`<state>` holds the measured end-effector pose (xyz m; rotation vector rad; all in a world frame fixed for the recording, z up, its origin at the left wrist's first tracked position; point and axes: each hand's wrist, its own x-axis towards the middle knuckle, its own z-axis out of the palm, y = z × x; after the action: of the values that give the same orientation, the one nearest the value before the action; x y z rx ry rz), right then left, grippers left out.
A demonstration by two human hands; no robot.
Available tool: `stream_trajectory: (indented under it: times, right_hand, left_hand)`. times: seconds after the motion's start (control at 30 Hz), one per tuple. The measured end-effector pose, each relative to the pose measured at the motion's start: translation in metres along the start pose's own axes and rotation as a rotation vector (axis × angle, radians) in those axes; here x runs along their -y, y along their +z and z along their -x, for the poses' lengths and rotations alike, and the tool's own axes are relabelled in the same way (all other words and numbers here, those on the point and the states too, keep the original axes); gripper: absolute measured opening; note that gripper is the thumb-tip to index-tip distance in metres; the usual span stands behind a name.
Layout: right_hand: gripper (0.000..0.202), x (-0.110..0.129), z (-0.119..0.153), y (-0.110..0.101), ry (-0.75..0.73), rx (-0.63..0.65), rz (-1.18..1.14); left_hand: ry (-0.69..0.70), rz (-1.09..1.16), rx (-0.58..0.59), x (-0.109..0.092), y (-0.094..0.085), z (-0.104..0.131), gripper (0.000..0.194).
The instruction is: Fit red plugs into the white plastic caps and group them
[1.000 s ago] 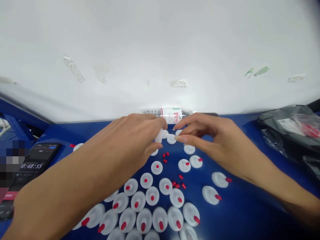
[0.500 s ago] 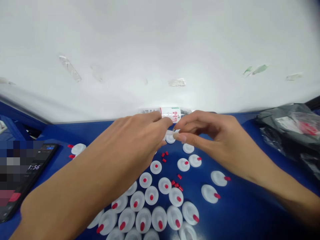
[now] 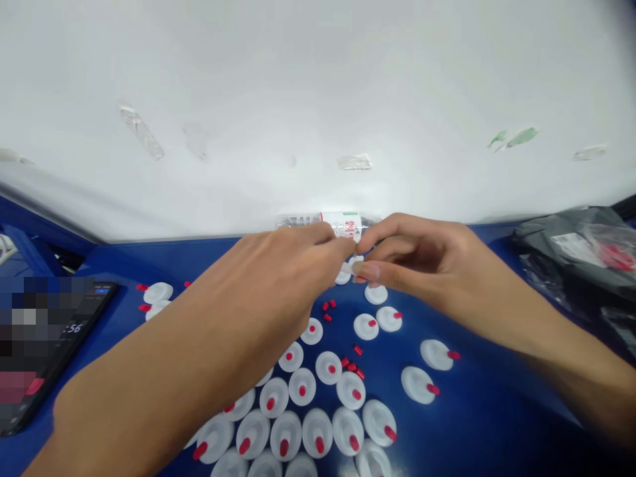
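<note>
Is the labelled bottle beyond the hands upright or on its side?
On its side: the bottle stretches lengthwise along the foot of the white panel.

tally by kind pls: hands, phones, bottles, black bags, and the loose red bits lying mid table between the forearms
Hands: 2, left hand and right hand
Phones: 1, phone
Bottles: 1, bottle
Black bags: 1, black bag
Loose red bits: 7, three farther and four nearer
Total: 12

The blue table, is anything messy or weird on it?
A little. Several small red pieces lie loose between the white discs, while others sit on discs. The bottle lies on its side by the wall. I see no spill.
</note>
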<state>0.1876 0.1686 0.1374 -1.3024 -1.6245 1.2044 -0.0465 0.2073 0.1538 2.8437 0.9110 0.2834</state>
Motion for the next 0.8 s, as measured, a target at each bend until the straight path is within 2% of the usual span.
stream_trajectory:
  times: [0.13,0.2,0.27,0.4,0.5,0.6,0.63,0.7,0.77,0.8]
  right_hand:
    - [0.019,0.0,-0.001,0.0,-0.027,-0.078,-0.017]
    - [0.014,0.002,0.0,0.002,-0.071,-0.134,-0.046]
    - [0.007,0.002,0.0,0.004,-0.111,-0.124,-0.084]
    - [0.012,0.001,0.0,0.007,-0.103,0.074,-0.151]
    - [0.013,0.002,-0.002,0.003,-0.092,0.139,-0.17]
    - [0.008,0.005,-0.003,-0.014,-0.049,0.144,-0.039]
    - [0.006,0.005,-0.003,-0.023,-0.021,0.14,0.038]
    - [0.01,0.003,-0.003,-0.042,0.048,0.156,0.203]
    - [0.018,-0.004,-0.002,-0.062,0.139,0.234,0.357]
    - [0.02,-0.009,-0.002,-0.07,0.195,0.291,0.426]
  left_hand:
    - [-0.013,-0.02,-0.013,-0.001,0.004,0.0,0.021]
    - [-0.018,-0.018,-0.021,-0.002,0.005,0.001,0.02]
    - [-0.024,-0.033,-0.036,-0.002,0.007,0.002,0.036]
    - [-0.023,-0.041,-0.019,-0.002,0.014,0.004,0.081]
    - [-0.04,-0.025,0.013,-0.002,0.016,0.002,0.087]
    - [-0.075,-0.054,-0.029,-0.003,0.014,0.0,0.088]
    - [-0.078,-0.073,-0.048,-0.003,0.013,0.0,0.084]
    - [-0.063,-0.11,-0.059,-0.003,0.011,0.0,0.061]
    - [-0.061,-0.131,-0.024,-0.002,0.01,-0.001,0.036]
    - [-0.064,-0.136,-0.003,-0.001,0.009,-0.001,0.031]
